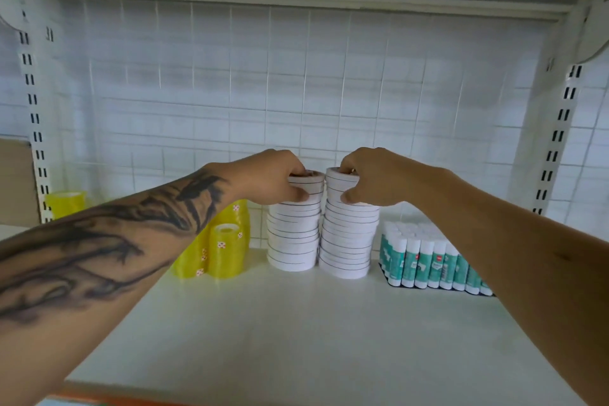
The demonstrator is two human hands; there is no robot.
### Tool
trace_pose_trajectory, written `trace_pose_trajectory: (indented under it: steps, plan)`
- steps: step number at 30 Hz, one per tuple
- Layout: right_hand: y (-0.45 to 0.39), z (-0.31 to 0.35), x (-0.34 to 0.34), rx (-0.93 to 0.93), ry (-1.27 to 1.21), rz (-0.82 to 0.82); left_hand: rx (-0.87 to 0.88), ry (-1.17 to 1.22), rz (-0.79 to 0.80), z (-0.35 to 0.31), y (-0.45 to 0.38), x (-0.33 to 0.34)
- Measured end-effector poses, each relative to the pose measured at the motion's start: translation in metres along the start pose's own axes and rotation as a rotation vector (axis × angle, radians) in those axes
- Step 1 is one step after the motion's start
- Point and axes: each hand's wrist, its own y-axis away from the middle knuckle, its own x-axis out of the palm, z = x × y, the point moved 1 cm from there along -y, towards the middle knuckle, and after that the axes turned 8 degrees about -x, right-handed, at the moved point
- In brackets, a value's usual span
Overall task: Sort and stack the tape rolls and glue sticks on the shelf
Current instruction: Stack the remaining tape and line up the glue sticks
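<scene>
Nearest, the flat white shelf board (296, 333) is bare in front, and beyond it the goods stand in sorted groups: upright white-and-teal glue sticks (431, 260) packed in rows at the right, clear yellow tape rolls (227, 250) stacked at the left. Between them rise two touching columns of flat white tape rolls (296, 241), where the left hand (273, 178) curls round the top few of the left column and the right hand (372, 178) grips the top few of the right. Sorting looks nearly done; what seems left is squaring these slightly uneven white stacks.
</scene>
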Motion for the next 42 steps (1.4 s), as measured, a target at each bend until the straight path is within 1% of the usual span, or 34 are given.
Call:
trace_pose_trajectory:
  steps: [2, 8, 13, 19, 23, 28, 30, 32, 33, 35, 39, 42]
  plan:
    - [-0.002, -0.002, -0.002, 0.002, -0.011, 0.034, 0.025, 0.026, 0.02, 0.002, -0.005, -0.001]
    - [-0.008, -0.005, -0.007, 0.016, -0.032, 0.037, 0.053, 0.042, 0.099, 0.001, -0.011, -0.002]
    - [-0.009, -0.009, -0.01, 0.012, -0.063, 0.061, 0.045, 0.051, 0.119, -0.001, -0.015, -0.004]
    - [-0.012, -0.012, -0.008, 0.002, -0.058, 0.137, 0.023, 0.037, 0.167, -0.003, -0.021, -0.005]
    - [-0.012, -0.011, -0.008, 0.004, -0.056, 0.159, 0.018, 0.043, 0.156, -0.002, -0.022, -0.003]
    - [-0.008, -0.003, -0.008, 0.013, 0.019, 0.164, 0.018, 0.093, 0.027, -0.002, -0.01, -0.005]
    - [-0.002, 0.0, -0.011, 0.031, 0.098, 0.115, 0.031, 0.107, -0.05, -0.001, 0.0, -0.012]
    - [0.006, 0.001, -0.014, 0.02, 0.181, 0.018, 0.041, 0.108, -0.149, 0.002, 0.015, -0.022]
    - [0.012, 0.003, -0.015, -0.003, 0.185, -0.037, 0.04, 0.119, -0.193, 0.005, 0.025, -0.026]
    - [0.021, 0.009, -0.014, -0.088, 0.112, -0.127, 0.002, 0.143, -0.245, 0.015, 0.045, -0.034]
    - [0.034, 0.039, 0.007, -0.29, -0.068, -0.278, -0.147, 0.098, -0.229, 0.047, 0.091, -0.039]
    - [0.03, 0.07, 0.027, -0.383, -0.12, -0.271, -0.25, 0.091, -0.214, 0.075, 0.121, -0.038]
